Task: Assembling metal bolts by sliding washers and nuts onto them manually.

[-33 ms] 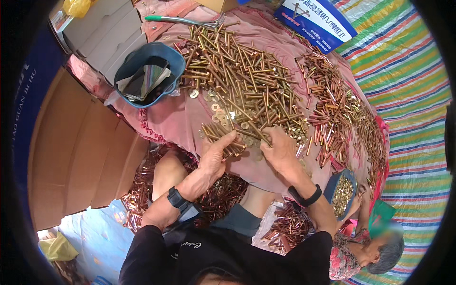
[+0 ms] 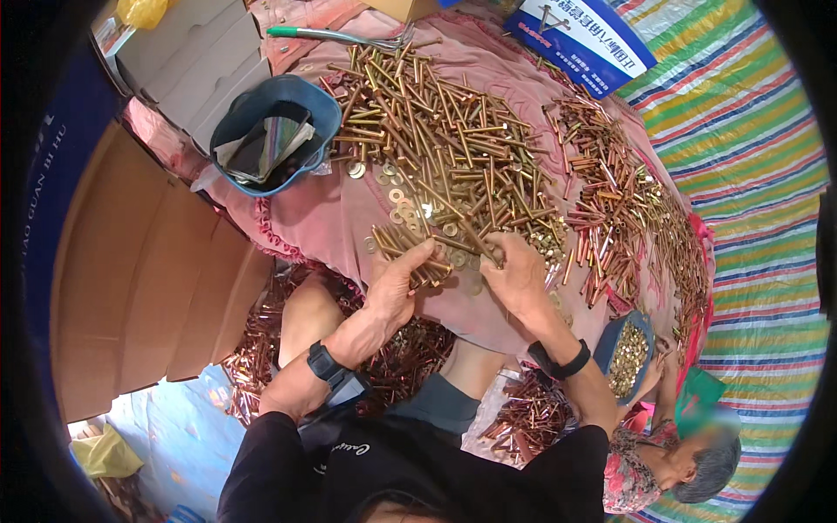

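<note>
Nearest the wearer, loose bolts (image 2: 410, 362) lie beneath the pink cloth's edge, and a smaller pile (image 2: 530, 418) rests on pale sheeting beside the leg. Above them, the left hand (image 2: 394, 283) is clasped around a bundle of bolts (image 2: 391, 241), its thumb across the shanks. The right hand (image 2: 514, 272), just beside it, has thumb and fingers pinched on a long bolt (image 2: 473, 237). To the right, a co-worker's arm is near a blue basin (image 2: 628, 357) of small metal parts. Beyond the hands, flat washers (image 2: 398, 197) lie on the pink cloth (image 2: 327, 227), bordering the main bolt heap (image 2: 436, 122); a second heap (image 2: 619, 187) lies to its right. Farther off stand a blue tub (image 2: 327, 105), left, and a blue-and-white box (image 2: 580, 48), right; between them lies a green-handled pronged tool (image 2: 331, 37).
</note>
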Tool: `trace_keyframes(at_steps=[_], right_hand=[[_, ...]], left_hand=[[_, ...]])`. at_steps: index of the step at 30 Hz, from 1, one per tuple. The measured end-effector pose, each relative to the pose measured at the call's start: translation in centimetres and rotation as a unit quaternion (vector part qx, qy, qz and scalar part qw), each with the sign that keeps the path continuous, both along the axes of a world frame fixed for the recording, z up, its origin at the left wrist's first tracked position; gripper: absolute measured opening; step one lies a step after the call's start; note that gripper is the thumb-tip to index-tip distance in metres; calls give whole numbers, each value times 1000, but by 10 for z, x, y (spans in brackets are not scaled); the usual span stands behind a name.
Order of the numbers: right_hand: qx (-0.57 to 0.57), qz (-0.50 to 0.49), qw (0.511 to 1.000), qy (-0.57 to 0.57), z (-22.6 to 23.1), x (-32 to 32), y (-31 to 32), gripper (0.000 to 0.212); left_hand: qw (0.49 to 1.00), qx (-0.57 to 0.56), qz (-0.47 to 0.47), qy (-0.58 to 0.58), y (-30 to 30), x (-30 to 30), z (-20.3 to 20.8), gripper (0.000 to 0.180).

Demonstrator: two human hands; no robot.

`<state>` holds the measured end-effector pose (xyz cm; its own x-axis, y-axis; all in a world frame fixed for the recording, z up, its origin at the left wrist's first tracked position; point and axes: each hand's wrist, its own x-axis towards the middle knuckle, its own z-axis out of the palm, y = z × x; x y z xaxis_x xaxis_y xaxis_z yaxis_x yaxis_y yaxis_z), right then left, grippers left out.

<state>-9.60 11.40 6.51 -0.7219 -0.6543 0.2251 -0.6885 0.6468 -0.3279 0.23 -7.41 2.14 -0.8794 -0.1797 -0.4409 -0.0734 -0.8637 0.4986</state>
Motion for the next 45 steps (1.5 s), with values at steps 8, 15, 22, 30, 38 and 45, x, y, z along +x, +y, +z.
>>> trace_keyframes(at_steps=[8, 15, 22, 30, 38, 45], right_hand=[[-97, -133, 977, -137, 8, -9, -3, 32], [-61, -184, 973, -128, 14, -23, -40, 27], [71, -191, 978, -43, 21, -39, -43, 36], [225, -200, 937, -177, 39, -54, -42, 45], [306, -218, 918, -130, 44, -44, -52, 46], [229, -144, 962, -39, 29, -32, -44, 47]], left_hand=[[999, 32, -11, 19, 4, -1, -4, 18], [997, 76, -6, 20, 7, -10, -19, 19], [994, 107, -21, 0, 10, -13, -29, 16], [997, 78, -6, -3, 12, -11, -20, 17], [997, 82, 4, -10, 11, -11, -7, 18], [998, 66, 10, 2, 9, -12, -21, 15]])
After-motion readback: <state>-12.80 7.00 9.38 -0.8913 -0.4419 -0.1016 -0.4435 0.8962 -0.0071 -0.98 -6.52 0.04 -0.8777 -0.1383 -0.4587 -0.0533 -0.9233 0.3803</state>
